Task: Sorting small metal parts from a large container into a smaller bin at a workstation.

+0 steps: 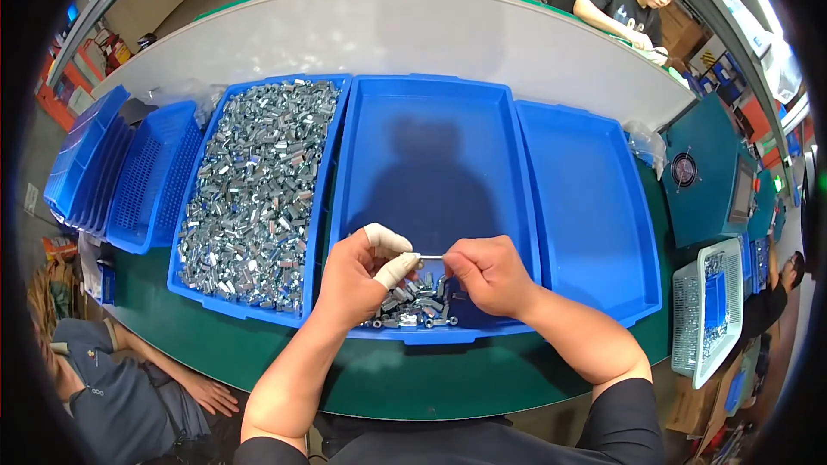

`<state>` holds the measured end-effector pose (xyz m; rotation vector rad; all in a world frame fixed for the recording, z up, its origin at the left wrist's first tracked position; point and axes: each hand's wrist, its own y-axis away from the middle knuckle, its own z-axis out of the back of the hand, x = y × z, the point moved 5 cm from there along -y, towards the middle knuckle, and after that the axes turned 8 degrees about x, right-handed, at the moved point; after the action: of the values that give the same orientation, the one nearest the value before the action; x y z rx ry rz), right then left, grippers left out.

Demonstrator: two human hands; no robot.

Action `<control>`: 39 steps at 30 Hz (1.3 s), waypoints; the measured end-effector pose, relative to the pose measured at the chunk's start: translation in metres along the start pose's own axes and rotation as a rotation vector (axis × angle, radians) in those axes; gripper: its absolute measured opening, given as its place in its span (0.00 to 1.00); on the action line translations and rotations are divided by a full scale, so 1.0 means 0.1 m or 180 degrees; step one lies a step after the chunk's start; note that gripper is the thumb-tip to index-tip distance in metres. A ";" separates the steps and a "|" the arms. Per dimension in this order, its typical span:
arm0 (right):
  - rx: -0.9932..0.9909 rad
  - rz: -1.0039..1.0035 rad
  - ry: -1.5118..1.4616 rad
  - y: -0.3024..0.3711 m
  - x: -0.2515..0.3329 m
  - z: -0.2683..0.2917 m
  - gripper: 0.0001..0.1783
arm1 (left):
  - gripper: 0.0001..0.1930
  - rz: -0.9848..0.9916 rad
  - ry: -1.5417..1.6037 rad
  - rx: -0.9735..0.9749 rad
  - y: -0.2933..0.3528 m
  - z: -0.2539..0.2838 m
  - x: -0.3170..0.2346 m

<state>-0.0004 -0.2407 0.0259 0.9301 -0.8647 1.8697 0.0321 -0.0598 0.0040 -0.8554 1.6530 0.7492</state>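
In front of my chest, both hands meet over the near part of the middle blue tray [345,198]. White coverings wrap the thumb and forefinger of my left hand [351,280], which are pinched together. What sits between those fingertips is mostly hidden. A thin pale rod [432,257] runs from there to my right hand [495,277], whose thumb and bent fingers are closed on its other end. Below the hands, a small heap of short silvery metal sleeves [422,303] lies at the tray's front.
A left blue tray [307,310] is filled with similar metal pieces. Another blue tray [586,198] stands right. Blue baskets [155,176] are at far left; a pale basket [702,319] and a green machine [702,168] at right. People sit at left, right and beyond the partition [388,34].
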 end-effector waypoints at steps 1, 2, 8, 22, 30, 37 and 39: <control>0.0061 0.0101 0.0200 0.00 0.03 -0.02 0.13 | 0.05 0.0078 -0.0221 0.0334 0.01 -0.03 0.02; 0.0121 0.0200 0.0399 0.00 0.06 -0.04 0.11 | 0.05 0.0099 -0.0238 0.0326 0.01 -0.07 0.02; 0.1027 -0.0545 -0.0823 0.01 -0.02 -0.08 0.17 | 0.08 -0.1208 -0.2072 0.0659 0.09 -0.16 -0.25; 0.0254 -0.0471 -0.0884 -0.04 -0.12 0.01 0.22 | 0.05 -0.1378 -0.2667 -0.0807 0.16 0.03 -0.33; -0.0200 -0.0567 -0.1001 -0.08 -0.22 0.11 0.23 | 0.11 -0.1893 -0.4112 -0.1760 0.33 0.33 -0.80; -0.0395 -0.0591 -0.1422 -0.04 -0.27 0.15 0.23 | 0.12 -0.0886 -0.3965 0.0691 -0.02 -0.49 -0.22; -0.0395 -0.0570 -0.1470 -0.05 -0.24 0.13 0.22 | 0.10 -0.0835 -0.4180 0.0787 -0.12 -0.54 -0.08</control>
<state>0.0165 -0.2585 0.0130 1.3406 -1.1142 1.4517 0.0155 -0.1100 0.0228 -0.2283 0.4233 0.6545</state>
